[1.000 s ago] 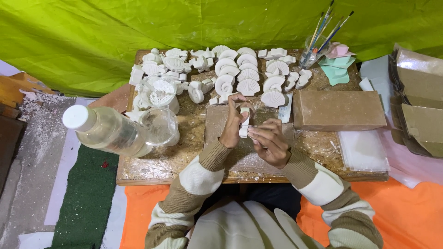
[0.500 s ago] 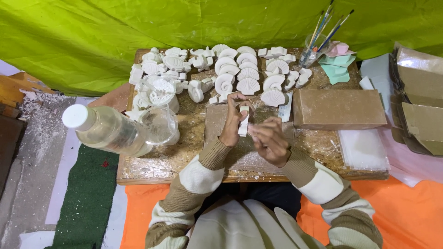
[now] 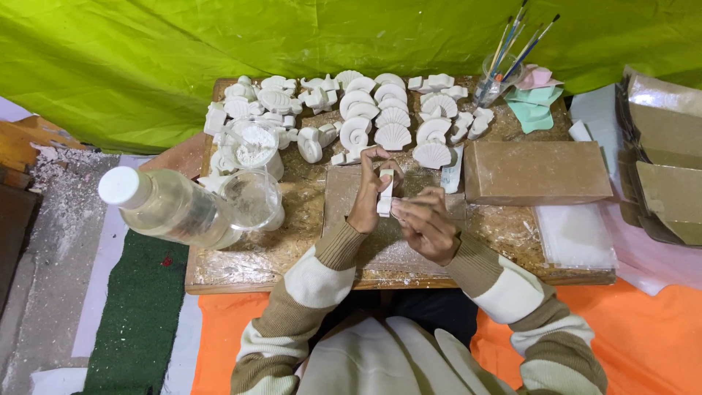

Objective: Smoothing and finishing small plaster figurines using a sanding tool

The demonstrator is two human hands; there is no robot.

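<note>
My left hand (image 3: 369, 192) grips a small white plaster piece (image 3: 385, 194), holding it upright over a brown sanding sheet (image 3: 344, 197) on the low wooden table (image 3: 241, 272). My right hand (image 3: 424, 225) is closed beside the piece, its fingertips touching the lower end; whether it holds a tool is hidden. Behind my hands lie several white plaster shell castings (image 3: 393, 136) in rows.
A clear plastic bottle with a white cap (image 3: 168, 208) lies tilted at the table's left, next to a clear cup (image 3: 252, 197). A brown cardboard box (image 3: 537, 172) sits at right, a jar of paintbrushes (image 3: 497, 80) at the back, flat cartons (image 3: 662, 168) far right.
Both hands stay at the same spot with small shifts of the fingers on the plaster piece. Nothing else has moved.
</note>
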